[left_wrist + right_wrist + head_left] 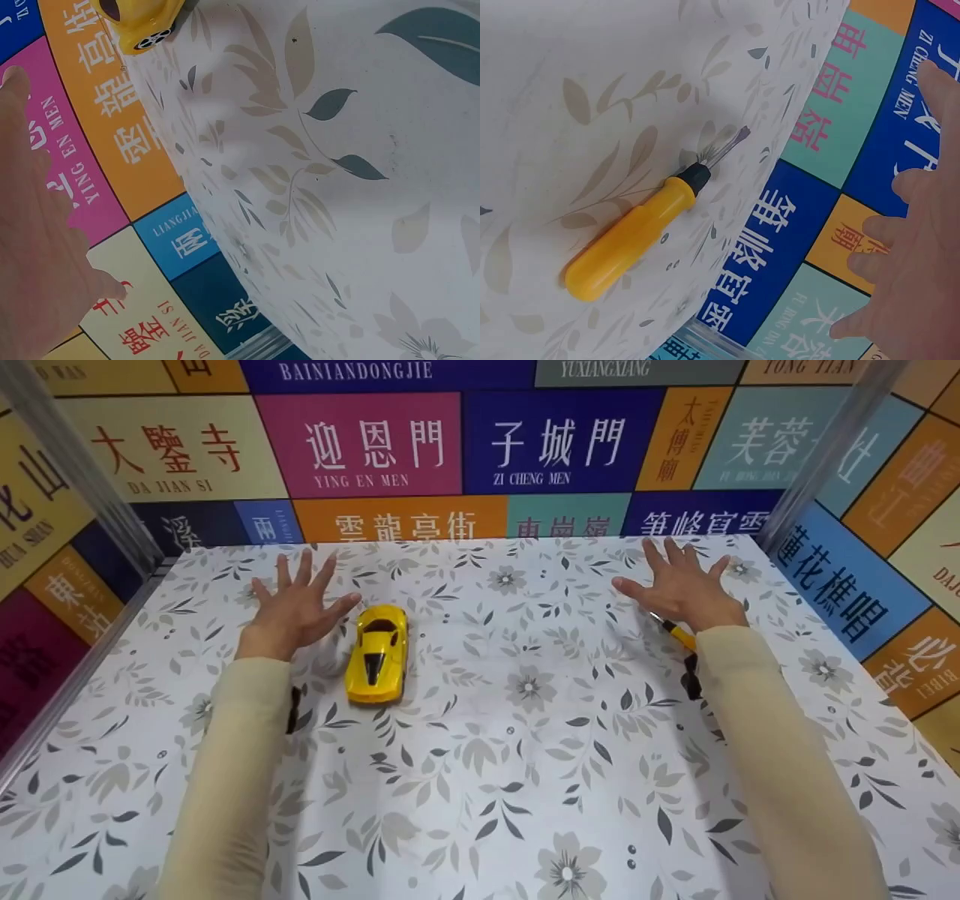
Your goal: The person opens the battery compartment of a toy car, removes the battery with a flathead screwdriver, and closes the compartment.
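My left hand [294, 604] is spread with straight fingers over the far left of the table, holding nothing. Just right of its thumb stands a yellow toy car [377, 654], whose wheel end also shows at the top of the left wrist view. On the far right, my right hand [684, 589] has its fingers spread and holds nothing. Beneath that hand and wrist lies a screwdriver [641, 232] with a yellow handle, black collar and short metal blade. In the head view the right hand and sleeve partly hide it.
The table wears a white cover [465, 780] printed with grey leaves and flowers. Panels [360, 442] of coloured blocks with lettering stand behind the far edge and along both sides. Clear corner posts [112, 487] rise at the back.
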### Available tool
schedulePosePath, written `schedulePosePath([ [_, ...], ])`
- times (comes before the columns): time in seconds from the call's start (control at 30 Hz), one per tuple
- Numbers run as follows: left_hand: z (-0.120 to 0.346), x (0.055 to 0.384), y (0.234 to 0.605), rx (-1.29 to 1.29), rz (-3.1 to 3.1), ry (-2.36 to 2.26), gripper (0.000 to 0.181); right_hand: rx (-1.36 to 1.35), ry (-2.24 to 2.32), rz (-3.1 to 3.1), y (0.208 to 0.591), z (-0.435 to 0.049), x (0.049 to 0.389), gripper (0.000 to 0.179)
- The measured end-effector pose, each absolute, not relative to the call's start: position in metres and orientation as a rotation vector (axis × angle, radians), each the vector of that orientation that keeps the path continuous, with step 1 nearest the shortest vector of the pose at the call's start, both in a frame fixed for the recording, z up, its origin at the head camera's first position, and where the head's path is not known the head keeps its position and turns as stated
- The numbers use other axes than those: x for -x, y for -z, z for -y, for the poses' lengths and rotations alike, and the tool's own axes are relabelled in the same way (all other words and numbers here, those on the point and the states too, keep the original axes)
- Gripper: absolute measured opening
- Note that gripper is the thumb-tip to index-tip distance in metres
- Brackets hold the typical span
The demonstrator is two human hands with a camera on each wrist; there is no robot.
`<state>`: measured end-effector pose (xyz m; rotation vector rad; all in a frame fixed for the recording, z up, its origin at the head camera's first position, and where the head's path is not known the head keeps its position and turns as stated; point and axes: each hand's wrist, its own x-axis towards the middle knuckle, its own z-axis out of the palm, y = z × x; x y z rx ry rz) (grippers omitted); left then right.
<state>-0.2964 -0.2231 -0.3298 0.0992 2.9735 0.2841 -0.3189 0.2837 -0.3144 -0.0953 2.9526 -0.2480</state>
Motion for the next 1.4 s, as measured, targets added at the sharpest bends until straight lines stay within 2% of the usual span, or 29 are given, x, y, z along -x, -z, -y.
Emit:
schedulePosePath([
  [0.5,0.228,0.292,0.330,-0.143,-2.966,-0.340,0.086,0.191,0.257,-2.963,0.316,-0.270,0.320,0.105],
  [0.73,0.229,0.289,0.333,-0.165,-2.948,-0.401,0.094,0.271,0.311,-2.997,0.317,-0.259,0.314,0.101],
  [1.23,0.228,0.283,0.346,-0.169,-2.889,-0.673,0.093,0.424,0.460,-3.021,0.331,-0.223,0.297,0.086],
  [1.4,0.228,0.283,0.350,-0.097,-2.820,-0.799,0.090,0.423,0.522,-2.997,0.334,-0.206,0.292,0.079],
])
